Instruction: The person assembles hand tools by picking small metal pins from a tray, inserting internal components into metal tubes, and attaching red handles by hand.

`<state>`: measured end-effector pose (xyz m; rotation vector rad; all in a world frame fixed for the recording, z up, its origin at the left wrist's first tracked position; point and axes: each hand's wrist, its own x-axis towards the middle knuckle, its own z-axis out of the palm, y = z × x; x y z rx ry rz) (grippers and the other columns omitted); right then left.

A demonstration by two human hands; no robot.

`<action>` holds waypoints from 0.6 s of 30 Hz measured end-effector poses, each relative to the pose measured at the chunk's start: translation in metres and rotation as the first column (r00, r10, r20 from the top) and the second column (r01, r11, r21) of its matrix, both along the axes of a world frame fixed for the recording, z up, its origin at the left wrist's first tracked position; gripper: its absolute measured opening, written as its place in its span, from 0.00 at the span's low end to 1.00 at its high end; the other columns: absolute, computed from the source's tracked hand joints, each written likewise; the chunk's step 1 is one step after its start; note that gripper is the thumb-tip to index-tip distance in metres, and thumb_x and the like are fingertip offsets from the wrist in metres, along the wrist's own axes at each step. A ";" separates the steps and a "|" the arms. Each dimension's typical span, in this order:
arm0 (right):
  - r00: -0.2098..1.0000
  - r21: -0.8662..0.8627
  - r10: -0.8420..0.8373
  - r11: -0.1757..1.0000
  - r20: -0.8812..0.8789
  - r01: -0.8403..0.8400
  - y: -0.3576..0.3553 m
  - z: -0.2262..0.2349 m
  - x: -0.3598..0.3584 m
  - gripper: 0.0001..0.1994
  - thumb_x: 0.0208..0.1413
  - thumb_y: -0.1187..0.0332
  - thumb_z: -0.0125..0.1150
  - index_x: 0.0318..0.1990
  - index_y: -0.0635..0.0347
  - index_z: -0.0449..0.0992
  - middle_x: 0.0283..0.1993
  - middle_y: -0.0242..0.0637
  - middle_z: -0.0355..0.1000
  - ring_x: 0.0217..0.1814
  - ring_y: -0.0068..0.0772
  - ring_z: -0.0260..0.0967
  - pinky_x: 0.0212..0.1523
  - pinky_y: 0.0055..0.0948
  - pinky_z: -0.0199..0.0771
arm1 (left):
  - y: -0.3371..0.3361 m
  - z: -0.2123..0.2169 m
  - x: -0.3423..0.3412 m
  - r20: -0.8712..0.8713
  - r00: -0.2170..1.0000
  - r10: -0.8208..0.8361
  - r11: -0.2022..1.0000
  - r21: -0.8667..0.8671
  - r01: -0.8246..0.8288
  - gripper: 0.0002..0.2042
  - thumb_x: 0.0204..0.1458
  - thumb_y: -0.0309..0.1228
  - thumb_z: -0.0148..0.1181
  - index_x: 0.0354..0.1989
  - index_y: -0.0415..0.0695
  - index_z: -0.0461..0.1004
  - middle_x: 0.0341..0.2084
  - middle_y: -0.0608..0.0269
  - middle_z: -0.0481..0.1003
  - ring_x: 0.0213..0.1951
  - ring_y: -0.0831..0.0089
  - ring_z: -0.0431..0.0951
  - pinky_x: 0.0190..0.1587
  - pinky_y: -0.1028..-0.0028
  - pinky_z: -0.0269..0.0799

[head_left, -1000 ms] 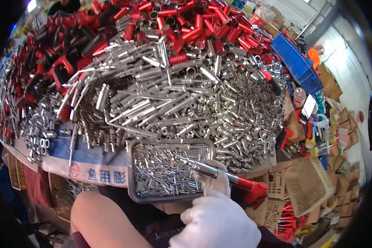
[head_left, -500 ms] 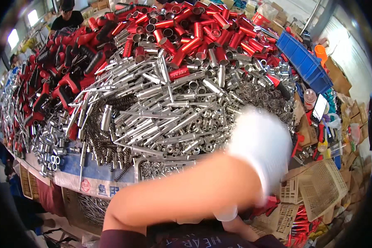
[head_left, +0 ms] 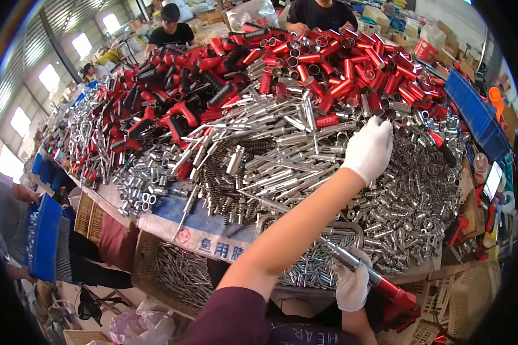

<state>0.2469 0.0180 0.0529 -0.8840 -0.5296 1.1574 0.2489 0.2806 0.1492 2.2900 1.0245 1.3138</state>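
My left hand (head_left: 371,148), in a white glove, reaches far across the heaped table. Its curled fingertips are among metal sleeves beside the red tubes (head_left: 341,88); what they pinch is hidden. Close to my body, my right hand (head_left: 352,283), also gloved in white, is closed around a hand tool (head_left: 392,289) with a silver barrel and a red body. The barrel points up and left over a metal tray (head_left: 313,270) of small pins. Silver rods (head_left: 288,167) and a mass of wire springs (head_left: 420,158) lie to either side of my left wrist.
Red and black pistol-shaped handles (head_left: 181,115) pile up at the left. A blue bin (head_left: 477,109) and a phone (head_left: 492,180) are on the right. Beige baskets (head_left: 466,299) stand below the right edge. Two people work across the table; another holds a blue tray (head_left: 45,238) at left.
My left hand has moved from a blur over the near right side up to the sleeves near the red tubes. The view has shifted, and the tool in my right hand now shows.
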 end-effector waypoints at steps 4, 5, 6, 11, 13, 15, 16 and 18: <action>0.999 0.078 -0.010 0.997 -0.046 0.014 0.002 -0.005 0.003 0.22 0.64 0.58 0.47 0.58 0.65 0.63 0.56 0.48 0.69 0.55 0.42 0.71 0.49 0.37 0.78 | -0.059 0.008 -0.082 0.161 0.984 -0.079 0.986 -0.130 0.101 0.10 0.55 0.26 0.56 0.43 0.40 0.65 0.28 0.43 0.74 0.33 0.43 0.76 0.35 0.56 0.72; 0.998 0.078 -0.029 0.996 -0.051 0.033 0.004 -0.002 0.000 0.23 0.64 0.57 0.48 0.58 0.65 0.63 0.55 0.47 0.69 0.54 0.42 0.72 0.48 0.37 0.78 | -0.075 0.000 -0.105 0.122 0.991 -0.055 0.969 -0.231 0.082 0.15 0.54 0.25 0.58 0.48 0.40 0.62 0.29 0.45 0.75 0.32 0.46 0.78 0.35 0.59 0.74; 0.999 0.088 -0.030 0.996 -0.038 0.033 0.005 -0.004 0.000 0.23 0.64 0.56 0.48 0.59 0.63 0.64 0.54 0.46 0.70 0.54 0.41 0.72 0.47 0.35 0.78 | -0.092 -0.005 -0.129 0.130 0.988 -0.083 0.939 -0.321 0.121 0.19 0.54 0.25 0.59 0.52 0.40 0.60 0.30 0.50 0.76 0.31 0.53 0.79 0.35 0.61 0.74; 0.997 0.084 0.027 0.996 -0.075 -0.021 0.009 -0.008 0.003 0.23 0.64 0.56 0.50 0.60 0.61 0.64 0.53 0.42 0.72 0.52 0.37 0.71 0.49 0.31 0.72 | -0.150 -0.035 -0.209 0.151 0.964 -0.220 0.800 -0.537 0.267 0.16 0.55 0.32 0.62 0.49 0.38 0.72 0.39 0.52 0.77 0.41 0.68 0.79 0.45 0.67 0.74; 0.993 -0.018 -0.100 0.995 -0.057 0.099 0.003 0.002 0.004 0.24 0.60 0.57 0.56 0.59 0.62 0.65 0.50 0.40 0.72 0.48 0.33 0.71 0.47 0.29 0.71 | -0.155 -0.062 -0.199 0.279 0.916 -0.290 0.824 -0.414 0.387 0.16 0.58 0.32 0.59 0.50 0.37 0.72 0.43 0.52 0.77 0.45 0.68 0.78 0.48 0.69 0.73; 0.999 -0.034 -0.044 0.998 0.011 0.044 0.002 -0.026 0.020 0.25 0.67 0.52 0.44 0.64 0.60 0.63 0.58 0.33 0.68 0.52 0.28 0.66 0.50 0.25 0.64 | -0.164 -0.064 -0.193 0.374 0.852 -0.367 0.747 -0.427 0.510 0.13 0.58 0.31 0.56 0.49 0.37 0.72 0.41 0.53 0.77 0.46 0.68 0.77 0.50 0.69 0.72; 0.998 -0.036 0.058 0.998 0.037 -0.057 0.000 -0.027 0.021 0.24 0.68 0.52 0.43 0.63 0.59 0.64 0.57 0.33 0.67 0.52 0.27 0.66 0.51 0.24 0.64 | -0.168 -0.065 -0.195 0.379 0.849 -0.368 0.741 -0.432 0.514 0.12 0.59 0.31 0.55 0.47 0.37 0.72 0.40 0.54 0.77 0.45 0.68 0.77 0.49 0.68 0.72; 0.981 -0.055 0.162 0.986 0.111 -0.157 0.002 -0.028 0.017 0.24 0.68 0.52 0.43 0.62 0.59 0.64 0.57 0.33 0.67 0.51 0.26 0.66 0.51 0.24 0.65 | -0.173 -0.069 -0.203 0.376 0.848 -0.374 0.712 -0.469 0.522 0.10 0.59 0.31 0.53 0.44 0.38 0.72 0.37 0.56 0.77 0.42 0.67 0.77 0.48 0.67 0.72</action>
